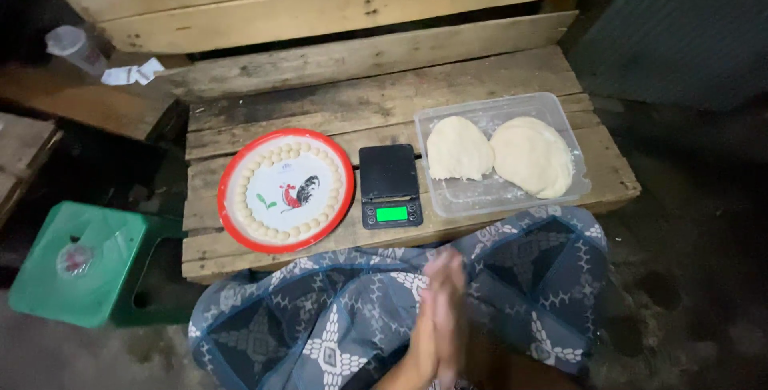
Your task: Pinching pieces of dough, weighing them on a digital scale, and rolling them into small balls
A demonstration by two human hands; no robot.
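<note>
My left hand (426, 328) and my right hand (453, 298) are pressed palm to palm over my lap and are blurred; anything between the palms is hidden. In front of them, a wooden slatted bench (376, 102) carries a small black digital scale (389, 174) with a lit green display. Left of the scale lies a round red-rimmed tray (230, 222) with a rooster picture and several small dough balls (254, 223) ringing its inside. To the scale's right a clear plastic container (488, 196) holds two flat pale dough lumps (531, 155).
A blue patterned cloth (336, 318) covers my lap against the bench's front edge. A green plastic stool (80, 262) stands at the lower left. A plastic cup (74, 46) and crumpled paper (132, 72) lie at the upper left. Dark ground lies to the right.
</note>
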